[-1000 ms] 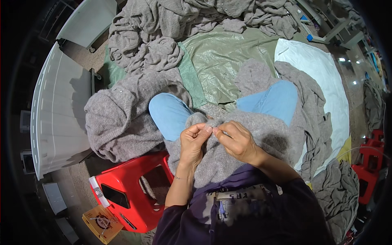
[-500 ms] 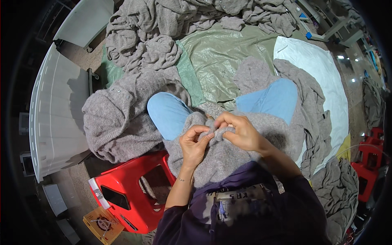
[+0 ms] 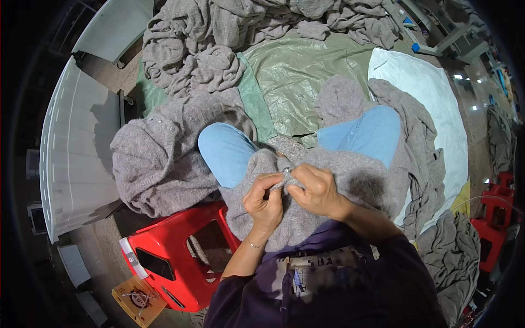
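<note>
A fuzzy grey knitted garment lies across my lap, over the light blue trouser legs. My left hand is closed in a pinch on a fold of it. Against that fold, my right hand pinches the same garment, fingers bent and thumb pressed in. Between the two sets of fingertips shows a small shiny button. The cloth right under the fingers is partly hidden.
Grey knitwear is heaped at the far side, with another pile beside my left knee. A red stool at my left bears a dark phone; a yellow box stands by it. Green sheeting covers the floor ahead.
My right hand has turned and come down slightly, its fingers curling closer to the left fingertips. The shiny button now shows between them. My left wrist has shifted a little right.
</note>
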The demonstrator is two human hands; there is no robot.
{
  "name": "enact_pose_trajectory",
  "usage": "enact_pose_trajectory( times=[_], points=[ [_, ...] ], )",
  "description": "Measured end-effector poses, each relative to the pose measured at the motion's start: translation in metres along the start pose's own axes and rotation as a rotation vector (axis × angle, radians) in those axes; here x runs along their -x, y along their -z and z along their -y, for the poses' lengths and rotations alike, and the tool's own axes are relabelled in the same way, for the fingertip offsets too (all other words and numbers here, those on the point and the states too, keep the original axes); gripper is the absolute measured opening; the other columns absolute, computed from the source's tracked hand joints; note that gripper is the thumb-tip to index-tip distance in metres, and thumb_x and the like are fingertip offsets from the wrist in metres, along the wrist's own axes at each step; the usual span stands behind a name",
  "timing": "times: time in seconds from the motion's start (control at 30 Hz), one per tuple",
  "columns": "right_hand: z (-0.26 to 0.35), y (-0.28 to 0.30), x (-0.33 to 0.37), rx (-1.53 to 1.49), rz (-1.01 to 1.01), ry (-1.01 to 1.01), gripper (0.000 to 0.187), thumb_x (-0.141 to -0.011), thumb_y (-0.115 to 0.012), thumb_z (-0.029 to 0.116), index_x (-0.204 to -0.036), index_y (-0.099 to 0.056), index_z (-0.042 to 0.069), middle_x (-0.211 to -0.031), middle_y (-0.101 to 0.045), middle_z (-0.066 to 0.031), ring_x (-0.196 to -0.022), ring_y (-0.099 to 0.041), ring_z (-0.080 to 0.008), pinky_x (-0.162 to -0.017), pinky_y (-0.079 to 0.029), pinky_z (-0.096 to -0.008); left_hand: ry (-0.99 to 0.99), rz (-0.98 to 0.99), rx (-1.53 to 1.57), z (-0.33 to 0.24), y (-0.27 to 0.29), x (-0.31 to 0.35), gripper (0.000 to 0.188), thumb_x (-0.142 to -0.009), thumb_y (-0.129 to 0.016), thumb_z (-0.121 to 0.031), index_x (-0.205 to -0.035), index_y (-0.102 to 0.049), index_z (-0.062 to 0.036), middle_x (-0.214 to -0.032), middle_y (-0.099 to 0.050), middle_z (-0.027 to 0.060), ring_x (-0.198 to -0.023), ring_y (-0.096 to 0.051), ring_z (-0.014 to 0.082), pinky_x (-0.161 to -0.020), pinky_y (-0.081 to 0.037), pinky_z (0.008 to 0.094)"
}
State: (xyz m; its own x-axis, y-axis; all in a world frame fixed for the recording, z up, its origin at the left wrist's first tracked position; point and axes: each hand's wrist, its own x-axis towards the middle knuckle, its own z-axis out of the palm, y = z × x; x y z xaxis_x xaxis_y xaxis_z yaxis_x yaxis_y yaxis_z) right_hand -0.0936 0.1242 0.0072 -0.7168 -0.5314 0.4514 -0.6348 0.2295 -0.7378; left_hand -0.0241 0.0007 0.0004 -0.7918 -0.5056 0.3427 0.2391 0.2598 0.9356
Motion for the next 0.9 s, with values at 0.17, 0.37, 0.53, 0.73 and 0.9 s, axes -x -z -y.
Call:
enact_pose_trajectory(
  times=[0.17,0.37,0.53,0.73,0.9],
  points=[
    [-0.005,0.003,0.001,0.128,-0.056,0.104,0.023,-0.064,-0.065,-0.004,-0.086,-0.059,-0.001,-0.073,-0.051,-0.0132,-0.059,-0.057,-0.0298,-0.049,-0.045,-0.0358,0.205,0.178,-0.089,-0.003,0.006,-0.010,0.016,-0.080,-0.060,0.008,-0.093,-0.067,0.0031,-0.086,-0.067,0.0078,-0.075,-0.058,0.0088,-0.067,-0.046,0.0204],
    [-0.042,0.048,0.007,0.223,0.070,-0.058,0.029,-0.066,-0.060,-0.007,-0.095,-0.062,0.000,-0.080,-0.056,-0.0135,-0.069,-0.060,-0.0266,-0.060,-0.048,-0.0349,0.644,0.326,-0.065,0.036,0.079,-0.033,0.006,-0.083,-0.069,-0.002,-0.089,-0.068,-0.0001,-0.075,-0.063,-0.0029,-0.067,-0.053,0.0032,-0.061,-0.043,0.0183],
    [-0.049,0.096,0.005,-0.018,0.278,-0.237,0.032,-0.068,-0.055,-0.010,-0.098,-0.062,-0.001,-0.085,-0.061,-0.0116,-0.078,-0.061,-0.0220,-0.075,-0.048,-0.0299,0.721,0.190,0.324,0.032,0.089,-0.038,0.014,-0.084,-0.071,-0.015,-0.087,-0.065,-0.0037,-0.082,-0.066,0.0005,-0.071,-0.057,0.0060,-0.070,-0.044,0.0200],
    [-0.014,0.117,-0.019,-0.362,-0.075,-0.552,0.038,-0.071,-0.056,-0.008,-0.109,-0.060,-0.003,-0.085,-0.059,-0.0035,-0.082,-0.057,-0.0123,-0.076,-0.044,-0.0234,0.745,0.277,0.595,-0.016,0.052,-0.051,0.017,-0.085,-0.068,-0.014,-0.093,-0.064,0.0003,-0.090,-0.069,0.0075,-0.078,-0.063,0.0114,-0.075,-0.048,0.0241],
    [0.020,0.071,-0.041,-0.446,0.331,-0.341,0.027,-0.076,-0.063,-0.001,-0.103,-0.060,0.000,-0.079,-0.055,-0.0007,-0.071,-0.049,-0.0083,-0.065,-0.039,-0.0218,0.687,0.409,0.527,-0.010,0.020,-0.049,0.010,-0.088,-0.064,-0.006,-0.095,-0.065,0.0018,-0.088,-0.066,0.0029,-0.077,-0.058,0.0058,-0.070,-0.047,0.0193]
  ],
)
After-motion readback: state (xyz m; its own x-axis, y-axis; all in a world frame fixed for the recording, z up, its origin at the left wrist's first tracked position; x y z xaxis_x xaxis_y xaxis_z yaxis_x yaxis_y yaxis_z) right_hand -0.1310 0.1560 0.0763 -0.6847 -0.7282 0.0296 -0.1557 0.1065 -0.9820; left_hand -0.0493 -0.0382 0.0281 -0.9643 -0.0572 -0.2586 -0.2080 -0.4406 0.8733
